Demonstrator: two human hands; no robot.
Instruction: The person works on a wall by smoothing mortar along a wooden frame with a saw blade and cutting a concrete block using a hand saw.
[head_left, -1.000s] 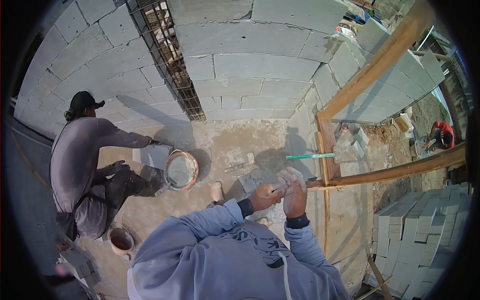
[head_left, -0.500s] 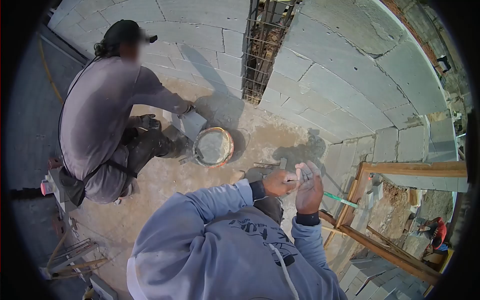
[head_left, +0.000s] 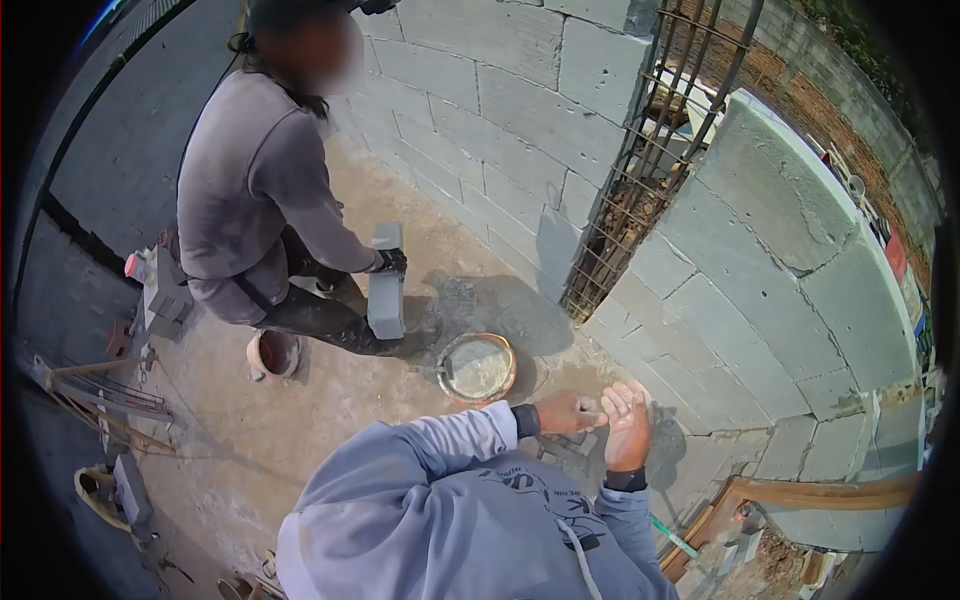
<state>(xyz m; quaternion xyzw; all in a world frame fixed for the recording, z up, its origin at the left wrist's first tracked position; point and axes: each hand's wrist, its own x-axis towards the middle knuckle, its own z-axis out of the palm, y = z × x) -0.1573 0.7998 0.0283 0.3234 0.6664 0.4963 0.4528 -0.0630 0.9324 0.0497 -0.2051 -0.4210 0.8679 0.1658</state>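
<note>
Co-worker's gloved hand (head_left: 391, 262): gripping grey masonry block (head_left: 386, 308) | bucket of grey mix (head_left: 512, 372): on floor (head_left: 330, 420) | left hand (head_left: 567, 413): near bucket, fingers narrow, held item cannot be determined | right hand (head_left: 627, 430): fingers bent, meeting left fingertips, grip cannot be determined

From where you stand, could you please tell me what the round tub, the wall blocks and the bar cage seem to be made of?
The tub is probably plastic, dull and smeared grey, judging by its orange rim. The wall blocks look like concrete, given their matt, pitted faces. The bar cage is apparently steel, dark and dull, given its slender rods and crossties.
</note>
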